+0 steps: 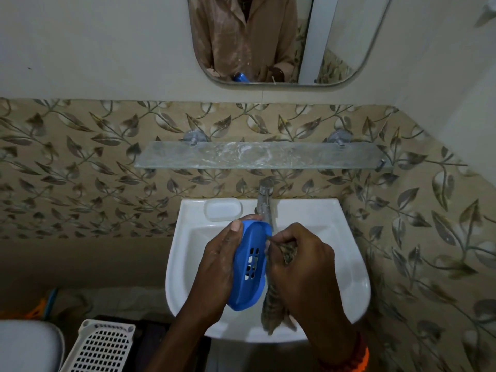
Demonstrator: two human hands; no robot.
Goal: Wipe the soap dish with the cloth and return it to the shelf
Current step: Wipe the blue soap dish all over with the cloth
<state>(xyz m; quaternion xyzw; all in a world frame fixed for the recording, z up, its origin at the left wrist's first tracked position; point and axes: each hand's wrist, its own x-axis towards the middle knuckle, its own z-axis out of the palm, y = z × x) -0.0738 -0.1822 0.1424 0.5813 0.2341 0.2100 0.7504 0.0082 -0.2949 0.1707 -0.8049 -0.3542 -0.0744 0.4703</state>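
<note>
My left hand [217, 261] grips a blue plastic soap dish [248, 264] over the white basin, tilted on its side so the slotted bottom faces me. My right hand [298, 264] holds a striped brown cloth [276, 310] against the dish's right edge; the cloth's tail hangs down past the basin's front rim. A glass shelf [263, 155] is fixed to the leaf-patterned wall above the tap, with nothing on it but white smears.
A chrome tap [264, 202] stands just behind the dish. A white soap tray [222, 209] lies on the white sink's [346, 267] back ledge. A mirror [281, 38] hangs above. A white perforated basket [99, 345] and a toilet lid [26, 345] sit at lower left.
</note>
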